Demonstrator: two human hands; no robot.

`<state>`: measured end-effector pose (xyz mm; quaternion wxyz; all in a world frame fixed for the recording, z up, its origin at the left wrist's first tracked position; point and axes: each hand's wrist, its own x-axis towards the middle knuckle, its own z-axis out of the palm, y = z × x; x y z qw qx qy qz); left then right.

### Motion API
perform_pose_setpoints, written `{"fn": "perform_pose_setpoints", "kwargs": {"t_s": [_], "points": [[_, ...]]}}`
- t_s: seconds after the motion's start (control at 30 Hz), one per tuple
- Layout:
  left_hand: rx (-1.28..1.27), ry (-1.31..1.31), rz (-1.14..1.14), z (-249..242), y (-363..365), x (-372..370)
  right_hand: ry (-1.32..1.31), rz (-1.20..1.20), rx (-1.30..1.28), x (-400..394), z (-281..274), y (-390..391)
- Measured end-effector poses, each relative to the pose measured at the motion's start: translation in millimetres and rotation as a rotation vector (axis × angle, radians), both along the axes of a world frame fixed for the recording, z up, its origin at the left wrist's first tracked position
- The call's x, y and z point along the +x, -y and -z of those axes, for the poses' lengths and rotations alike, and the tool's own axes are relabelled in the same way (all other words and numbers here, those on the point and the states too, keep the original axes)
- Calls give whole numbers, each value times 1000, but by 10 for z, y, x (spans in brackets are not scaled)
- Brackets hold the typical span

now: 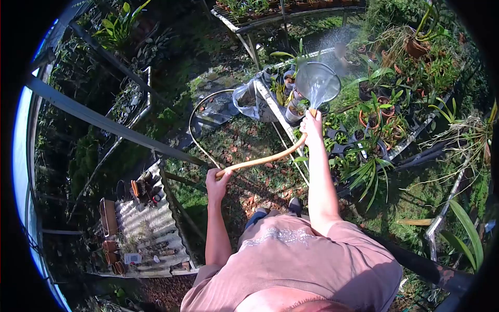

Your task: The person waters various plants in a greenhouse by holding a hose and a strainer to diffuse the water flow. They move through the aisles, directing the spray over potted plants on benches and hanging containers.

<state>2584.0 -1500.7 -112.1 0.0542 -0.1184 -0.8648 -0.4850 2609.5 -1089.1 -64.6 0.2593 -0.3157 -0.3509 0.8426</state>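
My right hand (312,126), stretched out ahead, is closed around the end of an orange-yellow garden hose (270,157). Water (316,97) pours from that end toward a round, greyish, see-through shape with a dark rim (328,78), and fine spray drifts beyond it. Further back along the hose, my left hand (217,179) grips it in front of my left side. From there the hose loops away over the ground. Potted plants (293,110) stand on a bench just left of my right hand, and more leafy pots (370,118) are at its right.
A white-edged bench frame (273,104) runs beside the pots, with a pale plastic bag (246,101) at its corner. Lower left, a corrugated sheet (148,221) carries terracotta pots (110,249). A metal beam (114,124) crosses the left side. Leaf litter (249,184) covers the ground.
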Motion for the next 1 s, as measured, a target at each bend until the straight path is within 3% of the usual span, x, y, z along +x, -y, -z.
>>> {"fn": "perform_pose_setpoints", "kwargs": {"t_s": [0.07, 0.2, 0.37, 0.4, 0.67, 0.77, 0.9, 1.0], "points": [[59, 77, -15, -145, 104, 121, 18, -103, 75, -176, 127, 74], [82, 84, -77, -186, 362, 221, 13, -193, 125, -222, -219, 384], [45, 105, -146, -492, 566, 610, -54, -200, 178, -246, -266, 687], [84, 205, -164, -446, 647, 659, -41, -183, 208, -204, -316, 763], [-95, 262, 33, -668, 869, 1128, 40, -75, 282, 336, -516, 869], [-81, 295, 143, -794, 734, 1206, -61, 14, 232, 579, -621, 621], [-98, 265, 235, -1160, 450, 1352, -110, 89, 290, 817, -1225, 351], [40, 237, 329, -1226, 180, 1442, -137, 158, 393, 759, -1672, 4]]}}
